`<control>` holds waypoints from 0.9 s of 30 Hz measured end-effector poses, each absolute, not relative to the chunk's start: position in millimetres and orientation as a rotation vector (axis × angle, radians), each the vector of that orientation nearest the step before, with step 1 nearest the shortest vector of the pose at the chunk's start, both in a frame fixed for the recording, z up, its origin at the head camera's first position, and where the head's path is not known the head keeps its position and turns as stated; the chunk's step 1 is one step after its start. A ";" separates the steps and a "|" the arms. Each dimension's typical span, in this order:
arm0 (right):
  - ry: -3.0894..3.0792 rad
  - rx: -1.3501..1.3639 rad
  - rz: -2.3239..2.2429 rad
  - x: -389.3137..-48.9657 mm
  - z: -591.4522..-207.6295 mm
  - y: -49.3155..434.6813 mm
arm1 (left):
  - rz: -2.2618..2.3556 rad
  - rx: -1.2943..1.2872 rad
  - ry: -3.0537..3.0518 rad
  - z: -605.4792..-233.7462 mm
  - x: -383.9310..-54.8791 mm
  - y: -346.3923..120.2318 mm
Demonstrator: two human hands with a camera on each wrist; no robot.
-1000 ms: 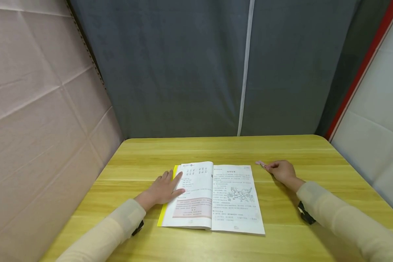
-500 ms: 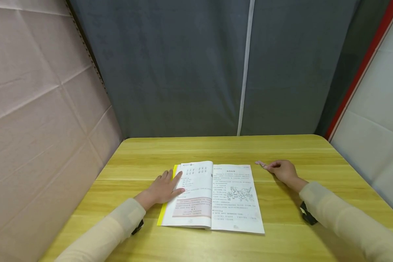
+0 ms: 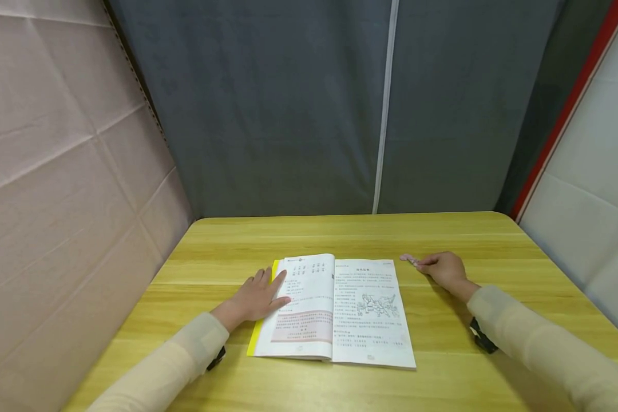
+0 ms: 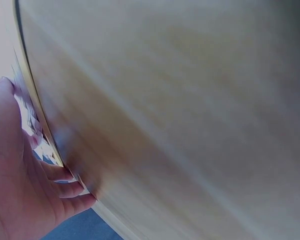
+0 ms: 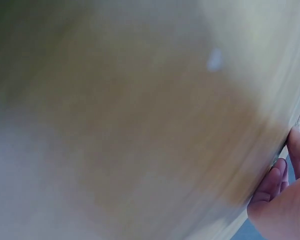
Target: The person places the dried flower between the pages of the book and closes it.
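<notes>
An open book (image 3: 368,343) with a yellow cover edge lies on the wooden table in the head view, printed text on both pages and a line drawing on the right one. My left hand (image 3: 254,294) rests with fingers spread on the left page and its outer edge. To the right of the book, close to its upper corner, my right hand (image 3: 445,270) pinches one end of a small, slim pink object (image 3: 409,259) at the tabletop. Its exact kind is too small to tell. The right wrist view shows the right hand (image 5: 285,187) with curled fingers; the pink object is not clear there.
The wooden table (image 3: 226,240) reaches back to a dark grey curtain (image 3: 288,114). Pale fabric walls (image 3: 67,171) stand at the left and right, the right one with a red edge strip (image 3: 571,109). Both wrists carry dark bands.
The pink object has shifted very slightly left, with the right hand nearly in place. The left hand and the book have stayed where they were.
</notes>
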State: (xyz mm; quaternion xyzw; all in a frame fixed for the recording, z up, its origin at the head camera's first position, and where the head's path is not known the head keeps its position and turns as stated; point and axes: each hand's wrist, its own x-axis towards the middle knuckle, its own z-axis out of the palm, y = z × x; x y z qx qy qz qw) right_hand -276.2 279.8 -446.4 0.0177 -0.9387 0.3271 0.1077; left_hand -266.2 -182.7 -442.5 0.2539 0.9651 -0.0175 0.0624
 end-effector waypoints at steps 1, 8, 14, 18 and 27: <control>-2.759 0.052 0.955 -276.2 -446.5 279.8 | -0.050 0.773 2.920 -442.2 -266.1 -182.6; -2.774 0.050 0.944 -275.8 -447.2 278.4 | -0.055 0.785 2.931 -441.2 -265.4 -181.9; -2.821 -0.008 1.033 -274.7 -441.1 277.2 | -0.049 0.778 2.931 -441.0 -265.3 -181.7; -2.839 -0.063 1.166 -273.6 -434.7 275.7 | -0.044 0.779 2.934 -441.7 -265.1 -182.1; -2.774 -0.090 1.523 -271.1 -424.2 265.8 | -0.048 0.783 2.933 -442.0 -265.5 -182.7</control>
